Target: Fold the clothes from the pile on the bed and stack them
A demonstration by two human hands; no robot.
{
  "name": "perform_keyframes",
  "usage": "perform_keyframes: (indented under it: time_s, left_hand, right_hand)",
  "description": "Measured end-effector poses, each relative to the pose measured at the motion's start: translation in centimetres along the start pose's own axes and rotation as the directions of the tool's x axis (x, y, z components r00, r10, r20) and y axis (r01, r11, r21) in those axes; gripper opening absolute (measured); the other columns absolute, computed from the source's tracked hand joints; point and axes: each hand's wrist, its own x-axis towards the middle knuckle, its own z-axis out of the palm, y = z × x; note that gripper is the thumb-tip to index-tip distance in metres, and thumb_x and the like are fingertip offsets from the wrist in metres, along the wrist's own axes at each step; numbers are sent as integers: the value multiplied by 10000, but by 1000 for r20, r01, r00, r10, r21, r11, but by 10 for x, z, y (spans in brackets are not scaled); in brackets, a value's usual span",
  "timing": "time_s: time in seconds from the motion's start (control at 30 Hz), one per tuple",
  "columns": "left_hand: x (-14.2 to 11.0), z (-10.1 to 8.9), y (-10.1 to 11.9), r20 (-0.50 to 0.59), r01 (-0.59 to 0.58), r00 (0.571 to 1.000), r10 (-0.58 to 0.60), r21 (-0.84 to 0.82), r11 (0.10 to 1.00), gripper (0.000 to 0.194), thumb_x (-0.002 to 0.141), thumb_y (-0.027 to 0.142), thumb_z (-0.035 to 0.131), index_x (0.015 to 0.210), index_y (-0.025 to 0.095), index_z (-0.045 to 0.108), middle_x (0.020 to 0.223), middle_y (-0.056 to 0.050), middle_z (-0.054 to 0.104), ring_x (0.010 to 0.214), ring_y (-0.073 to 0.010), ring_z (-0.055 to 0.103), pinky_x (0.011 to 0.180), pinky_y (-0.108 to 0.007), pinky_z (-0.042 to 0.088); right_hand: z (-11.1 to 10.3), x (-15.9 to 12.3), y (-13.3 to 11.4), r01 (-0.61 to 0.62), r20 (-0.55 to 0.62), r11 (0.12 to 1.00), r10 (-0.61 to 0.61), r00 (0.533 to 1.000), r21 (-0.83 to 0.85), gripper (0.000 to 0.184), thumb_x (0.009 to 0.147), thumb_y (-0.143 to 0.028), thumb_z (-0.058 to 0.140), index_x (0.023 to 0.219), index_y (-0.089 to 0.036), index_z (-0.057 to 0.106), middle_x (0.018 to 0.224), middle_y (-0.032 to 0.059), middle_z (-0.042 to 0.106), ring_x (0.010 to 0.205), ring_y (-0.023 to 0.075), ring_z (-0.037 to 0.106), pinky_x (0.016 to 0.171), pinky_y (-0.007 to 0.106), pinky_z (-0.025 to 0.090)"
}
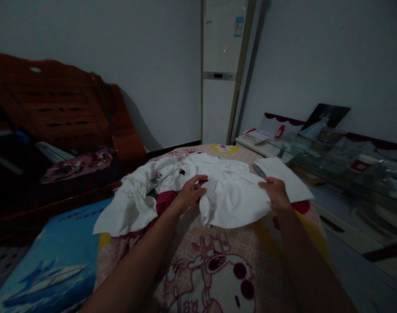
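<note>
A white garment [236,195], likely a shirt, lies spread and creased on a patterned cloth [185,269]. My right hand [276,192] pinches its right edge between thumb and fingers. At the garment's left edge is my left hand [191,191], its thumb and fingers curved with a gap between them. Left of that hand is a heap of white clothing with a small dark print [130,204]. Dark red fabric [165,201] shows beneath the heap. A folded white garment [285,178] with a grey edge lies just beyond my right hand.
A carved wooden bench [64,104] stands at the left, with a blue picture-printed surface [64,256] lower down. To the right, a glass-topped cabinet [335,167] carries a paper cup [364,162], papers [255,135] and a photo [325,119]. A tall white cabinet-like unit [220,104] stands behind.
</note>
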Motion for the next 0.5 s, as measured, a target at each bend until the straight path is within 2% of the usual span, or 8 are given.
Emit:
perform_keyframes:
  time_s: [0.07, 0.13, 0.23, 0.33, 0.4, 0.43, 0.5]
  left_hand:
    - [-6, -22, 13, 172, 80, 982, -72, -36, 996, 311, 762, 280, 623, 1036, 145, 680, 602, 25, 599, 463, -88, 513, 459, -188, 409]
    - [-15, -42, 25, 261, 130, 958, -117, -33, 991, 215, 773, 329, 647, 850, 137, 704, 529, 18, 587, 419, -82, 513, 424, -172, 393]
    - [-30, -71, 39, 413, 175, 897, -156, -7, 985, 253, 796, 404, 658, 821, 160, 723, 437, 20, 563, 353, -83, 503, 369, -150, 353]
    - [-45, -93, 48, 530, 153, 836, -143, 25, 988, 267, 776, 420, 694, 822, 164, 752, 483, -20, 620, 329, -93, 509, 331, -157, 340]
    - [-51, -101, 52, 573, 133, 810, -121, 22, 991, 285, 775, 431, 697, 840, 162, 767, 509, -46, 642, 324, -104, 510, 325, -175, 353]
    - [-52, -102, 54, 584, 121, 805, -108, 17, 993, 297, 778, 440, 694, 851, 162, 770, 517, -52, 647, 326, -106, 510, 327, -181, 361]
    - [-49, -96, 56, 579, 83, 812, -75, 11, 996, 311, 788, 453, 685, 871, 166, 769, 572, -64, 678, 376, -111, 547, 368, -185, 406]
  right_hand:
    - [-19, -1, -8, 56, -44, 991, -61, 997, -119, 214, 540, -338, 662, 658, -160, 684, 552, -11, 610, 538, 146, 523, 508, 257, 378]
    - [-39, -4, -13, 99, -59, 965, -116, 991, -242, 176, 548, -325, 668, 628, -169, 683, 572, 9, 632, 571, 163, 557, 536, 267, 391]
    - [-71, -9, -13, 100, -22, 920, -117, 993, -378, 148, 563, -311, 660, 639, -190, 697, 607, 28, 661, 602, 183, 595, 560, 277, 403]
    - [-94, -17, -7, 152, 164, 876, -85, 983, -458, 153, 589, -321, 626, 646, -204, 705, 611, 29, 667, 604, 189, 601, 562, 279, 401]
    - [-101, -24, -3, 231, 321, 834, -69, 944, -501, 148, 588, -334, 623, 614, -212, 701, 605, 24, 668, 600, 188, 597, 561, 278, 398]
    - [-102, -27, -1, 262, 376, 810, -56, 925, -524, 146, 583, -345, 637, 596, -213, 699, 600, 22, 668, 595, 188, 593, 558, 278, 396]
    - [-96, -33, 0, 294, 409, 770, -47, 911, -566, 172, 589, -379, 663, 585, -212, 705, 602, 25, 675, 591, 188, 592, 552, 276, 391]
